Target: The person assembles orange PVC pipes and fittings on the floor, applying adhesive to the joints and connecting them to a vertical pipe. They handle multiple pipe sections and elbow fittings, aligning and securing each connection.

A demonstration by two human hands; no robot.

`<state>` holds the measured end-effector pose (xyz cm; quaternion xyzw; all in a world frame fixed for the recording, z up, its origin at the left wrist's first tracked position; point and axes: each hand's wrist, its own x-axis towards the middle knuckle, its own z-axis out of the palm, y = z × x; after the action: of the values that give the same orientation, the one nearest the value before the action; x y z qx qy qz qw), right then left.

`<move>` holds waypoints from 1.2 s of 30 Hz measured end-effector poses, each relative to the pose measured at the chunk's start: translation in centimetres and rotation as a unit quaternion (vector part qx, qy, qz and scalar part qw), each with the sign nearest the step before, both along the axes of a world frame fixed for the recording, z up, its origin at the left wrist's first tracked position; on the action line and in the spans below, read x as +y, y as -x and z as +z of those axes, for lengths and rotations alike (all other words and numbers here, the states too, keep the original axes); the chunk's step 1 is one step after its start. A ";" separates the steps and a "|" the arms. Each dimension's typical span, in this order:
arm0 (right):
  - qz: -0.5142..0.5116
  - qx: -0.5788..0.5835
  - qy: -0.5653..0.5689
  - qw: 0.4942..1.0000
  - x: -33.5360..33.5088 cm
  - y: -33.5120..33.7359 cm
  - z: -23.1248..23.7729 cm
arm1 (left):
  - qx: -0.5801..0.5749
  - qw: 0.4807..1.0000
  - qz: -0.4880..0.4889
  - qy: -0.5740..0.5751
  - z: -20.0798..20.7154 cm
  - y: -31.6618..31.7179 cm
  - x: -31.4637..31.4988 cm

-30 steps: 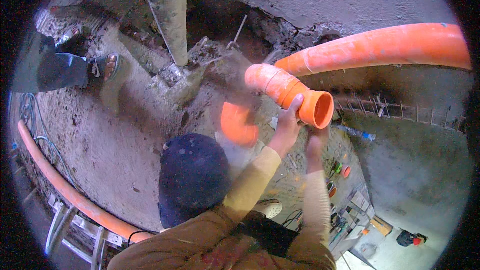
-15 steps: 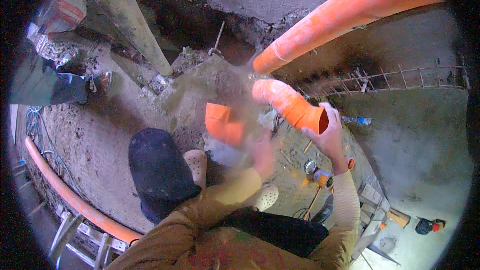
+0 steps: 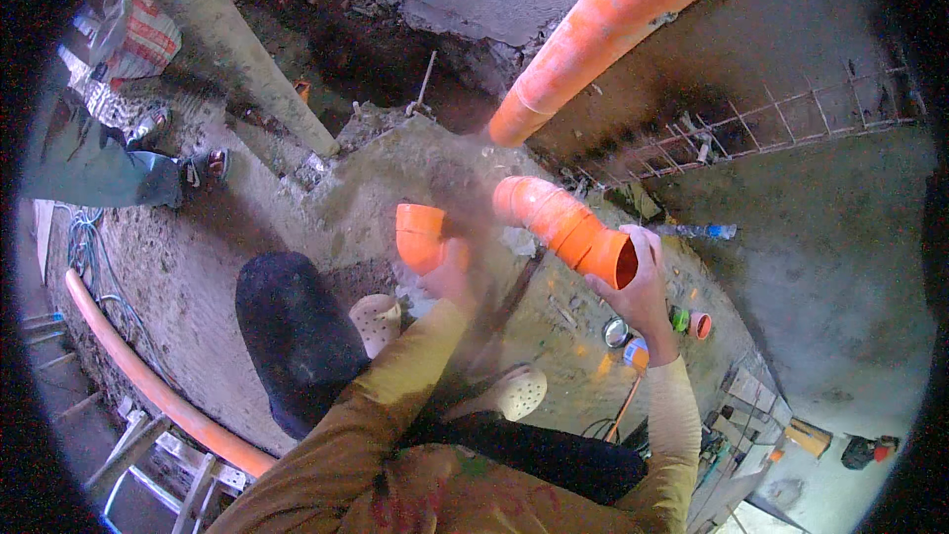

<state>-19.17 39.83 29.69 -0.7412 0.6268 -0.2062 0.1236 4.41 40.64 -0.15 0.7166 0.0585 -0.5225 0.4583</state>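
Observation:
My right hand (image 3: 647, 287) is closed around the open socket end of a curved orange pipe piece (image 3: 560, 221), thumb below and fingers above. Its dusty far end points toward the large pipe. To the left, my left hand (image 3: 453, 275) is closed on the lower right side of a short orange pipe elbow (image 3: 419, 235), whose opening faces up; motion blurs the fingertips. A crumpled clear plastic bag (image 3: 415, 299) lies just under the elbow, partly hidden by my left forearm.
A long orange pipe (image 3: 593, 35) slopes down from the upper right. A concrete beam (image 3: 237, 40) leans at upper left, near another person's leg (image 3: 109, 168). Cans and a green-ringed fitting (image 3: 698, 324) lie right. Rebar (image 3: 771, 124) crosses behind; another pipe (image 3: 158, 381) lies left.
My left hand has moved left from beside the plastic bag onto the orange elbow. My right hand keeps its hold on the curved pipe piece, and the whole view has shifted slightly.

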 end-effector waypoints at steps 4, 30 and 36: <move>0.035 0.051 0.007 0.998 1.7 1.1 1.7 | 0.147 0.970 0.020 0.190 8.0 1.6 -1.7; 0.093 0.045 0.004 0.995 2.5 -4.3 4.2 | 0.101 0.863 -0.064 0.491 8.9 1.4 -7.0; 0.086 0.053 0.014 0.995 2.8 -4.1 4.1 | 0.301 0.833 0.008 0.464 9.1 2.2 -7.5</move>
<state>-15.11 42.59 33.80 -0.8041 0.5631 -0.1639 0.0973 2.19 33.17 8.97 0.2267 -0.0495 -0.6745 0.7009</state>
